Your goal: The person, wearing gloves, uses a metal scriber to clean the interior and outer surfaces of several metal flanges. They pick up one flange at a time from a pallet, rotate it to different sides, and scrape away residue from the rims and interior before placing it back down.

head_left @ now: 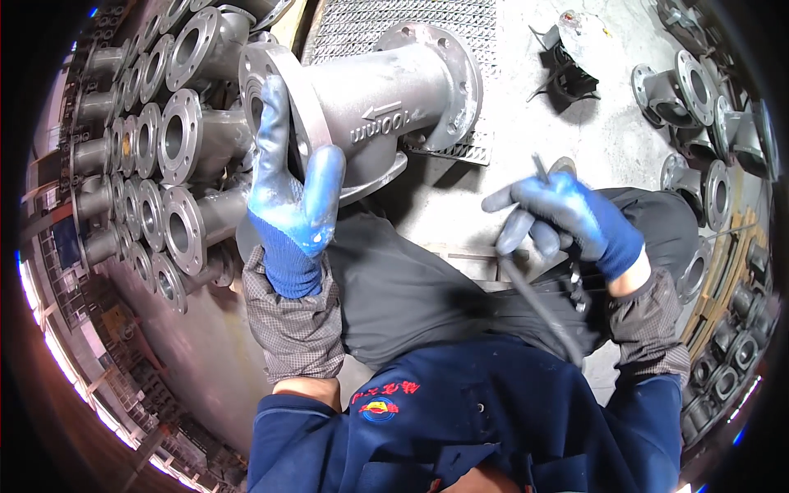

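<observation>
A large grey cast-metal flanged pipe fitting (374, 90) lies on its side in front of me, with raised marks and an arrow on its body. My left hand (292, 189), in a blue and grey coated glove, holds its left flange, fingers stretched along the face and thumb at the rim. My right hand (559, 214), gloved alike and blurred, is above my right thigh, fingers curled on a slender dark rod-like tool (542, 312). A thin tip pokes up above the fingers; I cannot tell whether both are one piece. The right hand is apart from the fitting.
Stacked flanged fittings (185, 135) crowd the left side. More fittings (699, 90) stand at the right, near wooden slats (719, 279). Under the large fitting is a metal grating (345, 33). A small dark metal object (571, 78) sits on the pale floor beyond.
</observation>
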A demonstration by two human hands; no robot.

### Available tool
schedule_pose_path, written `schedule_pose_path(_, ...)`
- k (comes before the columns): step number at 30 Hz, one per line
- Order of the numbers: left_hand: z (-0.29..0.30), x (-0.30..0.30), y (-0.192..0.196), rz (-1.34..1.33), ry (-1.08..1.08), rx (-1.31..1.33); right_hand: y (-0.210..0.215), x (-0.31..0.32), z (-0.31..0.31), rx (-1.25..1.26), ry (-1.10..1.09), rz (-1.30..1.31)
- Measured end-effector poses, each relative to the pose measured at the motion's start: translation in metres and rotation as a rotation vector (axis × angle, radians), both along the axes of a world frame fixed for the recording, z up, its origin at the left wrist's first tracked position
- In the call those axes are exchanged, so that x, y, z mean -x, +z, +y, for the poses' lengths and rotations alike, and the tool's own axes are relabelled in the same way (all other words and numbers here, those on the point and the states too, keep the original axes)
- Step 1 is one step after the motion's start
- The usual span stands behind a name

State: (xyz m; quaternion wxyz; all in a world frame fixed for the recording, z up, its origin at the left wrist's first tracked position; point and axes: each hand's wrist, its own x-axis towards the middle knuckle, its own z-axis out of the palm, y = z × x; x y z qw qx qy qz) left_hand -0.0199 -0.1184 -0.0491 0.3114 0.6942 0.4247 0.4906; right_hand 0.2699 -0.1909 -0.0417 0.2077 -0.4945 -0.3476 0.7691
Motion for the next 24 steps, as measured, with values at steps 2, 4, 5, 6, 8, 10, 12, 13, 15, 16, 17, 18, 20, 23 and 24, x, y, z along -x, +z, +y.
schedule_pose_path(2, -0.002, -0.003, 0.003, -0.023, -0.015, 0.016, -0.027, 0.005, -0.030, 0.011, -0.126, 0.007)
schedule_pose_path(4, -0.002, -0.006, 0.002, -0.031, -0.057, 0.000, -0.061, 0.008, -0.068, -0.046, -0.361, -0.109)
schedule_pose_path(5, -0.002, -0.005, 0.002, -0.031, -0.074, -0.003, -0.062, 0.011, -0.073, -0.026, -0.430, -0.118)
schedule_pose_path(6, -0.002, -0.006, 0.003, -0.021, -0.060, 0.002, -0.061, 0.013, -0.071, -0.117, -0.460, -0.155)
schedule_pose_path(8, -0.002, -0.007, 0.005, 0.002, -0.041, 0.024, -0.057, 0.021, -0.058, -0.377, -0.414, -0.338)
schedule_pose_path(10, -0.001, -0.008, 0.005, -0.038, -0.047, 0.031, -0.057, 0.023, -0.025, -0.761, -0.231, -0.648)
schedule_pose_path(12, 0.001, -0.005, 0.003, -0.002, -0.066, -0.013, -0.053, 0.035, 0.002, -0.902, -0.203, -0.850)
schedule_pose_path(13, 0.002, -0.005, 0.003, 0.013, -0.078, -0.034, -0.052, 0.038, 0.014, -0.933, -0.162, -0.973)
schedule_pose_path(15, 0.000, -0.008, 0.004, -0.025, -0.072, 0.001, -0.056, 0.046, 0.037, -0.935, -0.198, -0.985)
schedule_pose_path(16, 0.000, -0.009, 0.005, -0.043, -0.067, 0.017, -0.062, 0.046, 0.044, -0.959, -0.183, -1.012)
schedule_pose_path(17, 0.000, -0.008, 0.002, -0.059, -0.089, 0.008, -0.068, 0.046, 0.051, -0.980, -0.167, -1.043)
schedule_pose_path(18, 0.001, -0.006, -0.003, -0.075, -0.111, -0.001, -0.071, 0.046, 0.056, -0.973, -0.164, -1.045)
schedule_pose_path(20, 0.001, -0.003, -0.007, -0.083, -0.139, -0.019, -0.072, 0.049, 0.061, -0.939, -0.181, -1.062)
schedule_pose_path(23, 0.001, -0.001, -0.007, -0.075, -0.148, -0.038, -0.062, 0.055, 0.064, -0.779, -0.158, -1.062)
schedule_pose_path(24, 0.001, -0.001, -0.007, -0.083, -0.145, -0.041, -0.062, 0.056, 0.064, -0.769, -0.153, -1.065)
